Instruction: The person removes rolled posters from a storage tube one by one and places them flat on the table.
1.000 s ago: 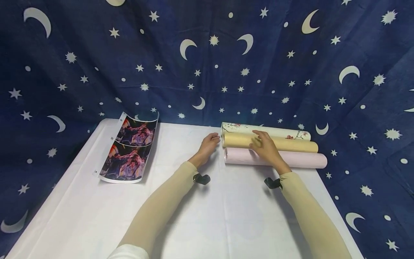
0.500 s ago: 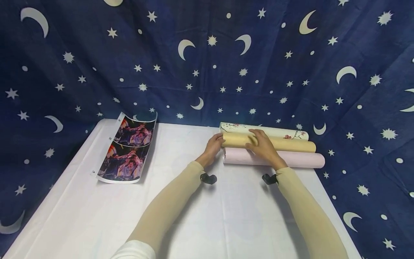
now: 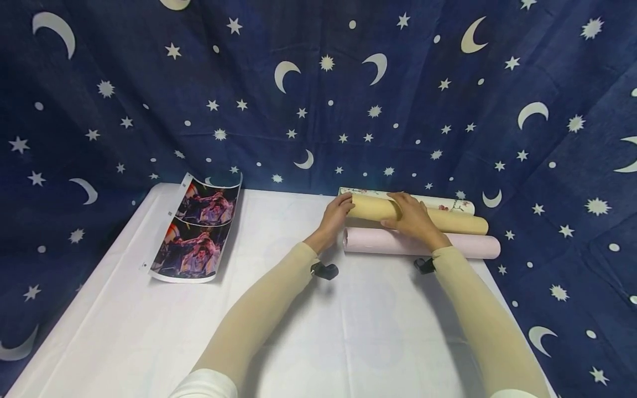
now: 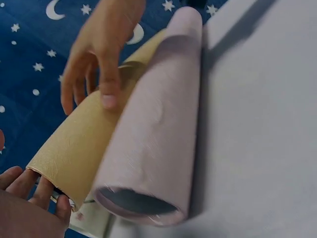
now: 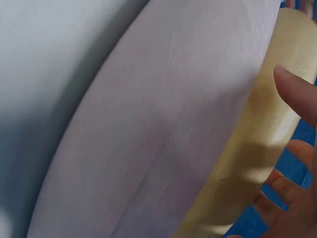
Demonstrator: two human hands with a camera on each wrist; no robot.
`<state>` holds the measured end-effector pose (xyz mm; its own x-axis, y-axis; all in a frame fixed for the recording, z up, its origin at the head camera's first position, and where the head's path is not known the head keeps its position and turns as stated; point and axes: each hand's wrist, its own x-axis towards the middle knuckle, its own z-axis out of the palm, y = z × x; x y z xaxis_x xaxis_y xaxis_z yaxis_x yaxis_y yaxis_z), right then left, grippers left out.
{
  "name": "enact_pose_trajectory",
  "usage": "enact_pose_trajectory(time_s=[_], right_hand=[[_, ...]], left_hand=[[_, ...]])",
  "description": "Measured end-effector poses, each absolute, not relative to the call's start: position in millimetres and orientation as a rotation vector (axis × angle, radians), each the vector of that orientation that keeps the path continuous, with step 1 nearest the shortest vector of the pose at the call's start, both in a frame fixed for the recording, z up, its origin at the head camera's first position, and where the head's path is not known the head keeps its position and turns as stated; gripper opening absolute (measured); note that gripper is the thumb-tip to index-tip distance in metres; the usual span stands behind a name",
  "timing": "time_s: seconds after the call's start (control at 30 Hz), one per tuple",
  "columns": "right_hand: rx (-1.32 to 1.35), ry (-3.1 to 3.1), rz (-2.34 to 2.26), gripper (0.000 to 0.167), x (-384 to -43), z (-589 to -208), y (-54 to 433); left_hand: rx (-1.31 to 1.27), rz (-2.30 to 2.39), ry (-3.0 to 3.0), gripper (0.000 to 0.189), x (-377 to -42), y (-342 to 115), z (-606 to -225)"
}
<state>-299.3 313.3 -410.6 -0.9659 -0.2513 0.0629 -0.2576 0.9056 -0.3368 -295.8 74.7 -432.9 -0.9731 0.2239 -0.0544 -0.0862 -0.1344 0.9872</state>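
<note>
A yellow wallpaper roll (image 3: 448,221) lies between two others, its left end lifted and tilted up. At that raised end my left hand (image 3: 335,221) grips the rim; the left wrist view shows its fingers (image 4: 42,191) at the open end. My right hand (image 3: 413,218) straddles the roll's middle, thumb on the near side and fingers round the far side. Nearer me rests a pale pink wallpaper roll (image 3: 423,243), its hollow end visible in the left wrist view. Behind lies a white wallpaper roll with red blossoms (image 3: 455,206), partly hidden by the yellow one.
A curled printed sheet (image 3: 199,237) with two dark stage pictures lies at the table's left back. White cloth covers the table (image 3: 318,342). A dark blue curtain (image 3: 318,83) with moons and stars hangs behind and along the sides.
My left hand has come right onto the yellow roll's left end and raised it from between the other rolls. My right hand has shifted slightly right and closed round the roll.
</note>
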Motion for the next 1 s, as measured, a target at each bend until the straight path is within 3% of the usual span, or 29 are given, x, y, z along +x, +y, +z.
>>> enact_pose_trajectory(time_s=[0.27, 0.53, 1.0], right_hand=[[0.429, -3.049, 0.322, 0.091, -300.8, -413.9, 330.7], [0.541, -2.97, 0.296, 0.083, -298.7, -422.7, 340.7], [0.598, -2.827, 0.124, 0.078, -285.2, -397.3, 314.2]], left_hand=[[0.18, 2.314, 1.862, 0.046, -290.3, 80.1, -417.2], [0.182, 2.34, 1.838, 0.048, -287.3, 80.2, -413.3], [0.183, 2.295, 2.046, 0.046, -280.8, 55.9, -412.4]])
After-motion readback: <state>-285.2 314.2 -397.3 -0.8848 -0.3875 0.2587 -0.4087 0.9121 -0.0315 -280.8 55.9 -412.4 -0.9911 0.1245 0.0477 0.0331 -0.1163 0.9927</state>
